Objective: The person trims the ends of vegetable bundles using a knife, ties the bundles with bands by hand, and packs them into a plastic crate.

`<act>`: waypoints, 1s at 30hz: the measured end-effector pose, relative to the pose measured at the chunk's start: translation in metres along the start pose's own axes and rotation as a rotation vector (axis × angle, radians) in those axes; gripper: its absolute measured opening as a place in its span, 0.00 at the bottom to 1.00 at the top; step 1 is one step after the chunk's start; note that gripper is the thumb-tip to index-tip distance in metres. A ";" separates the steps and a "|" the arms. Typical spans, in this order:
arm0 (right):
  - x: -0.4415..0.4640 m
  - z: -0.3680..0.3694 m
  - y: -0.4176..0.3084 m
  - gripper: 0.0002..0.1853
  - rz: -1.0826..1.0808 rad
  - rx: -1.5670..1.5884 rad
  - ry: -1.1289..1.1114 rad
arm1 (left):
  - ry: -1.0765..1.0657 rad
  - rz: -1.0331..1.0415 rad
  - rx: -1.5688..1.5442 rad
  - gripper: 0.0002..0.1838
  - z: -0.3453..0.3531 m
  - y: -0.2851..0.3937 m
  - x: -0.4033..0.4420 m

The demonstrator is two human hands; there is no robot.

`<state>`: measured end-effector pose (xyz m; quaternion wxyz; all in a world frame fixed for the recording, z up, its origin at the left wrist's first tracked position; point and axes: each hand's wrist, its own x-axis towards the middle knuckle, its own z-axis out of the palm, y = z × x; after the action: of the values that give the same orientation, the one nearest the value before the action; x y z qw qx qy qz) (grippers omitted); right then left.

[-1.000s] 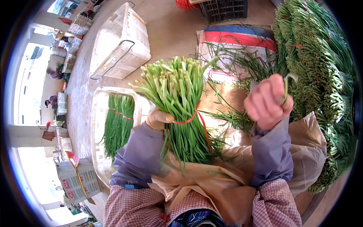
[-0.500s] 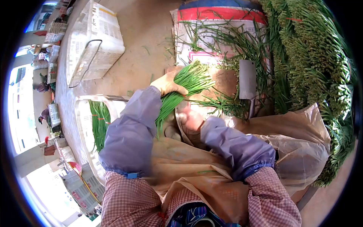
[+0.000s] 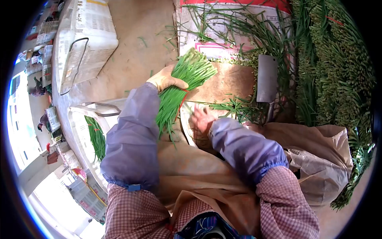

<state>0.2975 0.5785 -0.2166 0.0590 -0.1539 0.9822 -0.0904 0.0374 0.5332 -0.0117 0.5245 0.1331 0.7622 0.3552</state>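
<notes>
A bundle of green stalks point(image 3: 175, 95) with a red tie lies tilted over the left end of a wooden board point(image 3: 232, 81), its pale cut ends toward the upper right. My left hand point(image 3: 168, 79), in a pale glove, is wrapped round the bundle near those ends. Just below and to the right of the bundle is my right hand point(image 3: 203, 119), bare and slightly blurred, its fingers apart with nothing in them. A cleaver point(image 3: 267, 79) lies at the right end of the board, its handle toward me. Loose green pieces point(image 3: 238, 108) are scattered along the board's near edge.
Many stacked green bundles point(image 3: 338, 67) fill the right side. A white crate point(image 3: 88, 40) stands at the upper left; another crate point(image 3: 75, 119) holds tied greens point(image 3: 95, 137). Beyond the board lies a printed sack point(image 3: 238, 24) strewn with trimmings. People and crates are far left.
The bundle has gone from upright before me down to the board, still in my left hand. My right hand has moved down and left; the thin stalk it held is no longer seen.
</notes>
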 end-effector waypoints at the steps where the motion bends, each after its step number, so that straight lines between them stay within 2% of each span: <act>1: -0.017 -0.010 -0.001 0.23 -0.029 0.217 0.008 | 0.012 -0.005 0.073 0.44 0.006 0.000 0.005; 2: -0.030 -0.073 0.018 0.20 -0.002 0.914 -0.182 | -0.003 -0.002 0.116 0.45 0.012 -0.006 0.013; 3: -0.037 -0.068 0.035 0.13 0.020 0.953 0.225 | -0.015 0.000 0.160 0.47 0.019 -0.016 0.022; 4: -0.041 -0.088 0.066 0.15 0.113 0.804 0.339 | -0.025 0.002 0.205 0.48 0.026 -0.020 0.028; 5: -0.052 -0.069 0.082 0.10 0.437 0.858 0.640 | 0.024 -0.063 0.250 0.47 0.038 -0.012 0.025; 7: -0.074 -0.078 0.143 0.12 0.729 0.763 0.837 | 0.122 -0.097 0.327 0.48 0.066 -0.012 0.026; 9: -0.108 -0.093 0.189 0.19 0.885 0.439 0.699 | 0.163 -0.061 0.376 0.53 0.088 -0.036 0.033; 10: -0.124 -0.087 0.201 0.24 0.992 0.368 0.580 | 0.244 -0.063 0.548 0.57 0.100 -0.032 0.028; 12: -0.144 -0.070 0.206 0.29 1.130 0.412 0.418 | 0.268 -0.197 0.695 0.63 0.109 -0.026 0.029; 15: -0.150 -0.056 0.199 0.29 0.995 0.179 0.516 | 0.356 -0.151 0.888 0.67 0.116 -0.013 0.025; 18: -0.161 -0.036 0.202 0.28 1.051 0.361 0.745 | 0.343 -0.148 0.880 0.72 0.128 0.011 0.027; 21: -0.166 -0.029 0.212 0.29 1.053 0.349 0.456 | 0.419 -0.143 0.953 0.74 0.152 0.003 0.035; 24: -0.137 -0.088 0.213 0.29 1.281 0.626 0.211 | 0.477 -0.187 0.996 0.75 0.166 -0.001 0.043; 25: -0.138 -0.076 0.221 0.24 1.081 0.771 0.333 | 0.487 -0.213 1.014 0.75 0.168 0.000 0.047; 26: -0.137 -0.079 0.221 0.22 1.123 1.032 0.320 | 0.499 -0.242 1.031 0.75 0.169 0.001 0.049; 28: -0.106 -0.137 0.204 0.18 1.173 1.557 0.282 | 0.530 -0.246 1.043 0.74 0.169 -0.008 0.057; 29: -0.094 -0.154 0.192 0.17 1.143 1.488 0.336 | 0.536 -0.257 1.041 0.73 0.168 -0.008 0.060; 30: -0.089 -0.155 0.181 0.15 0.969 1.320 0.447 | 0.540 -0.267 1.040 0.72 0.168 -0.009 0.062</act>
<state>0.3068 0.8009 -0.0932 -0.0266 0.3714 0.6741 -0.6380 0.1632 0.6301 -0.0944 0.2186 0.1806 0.9524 -0.1119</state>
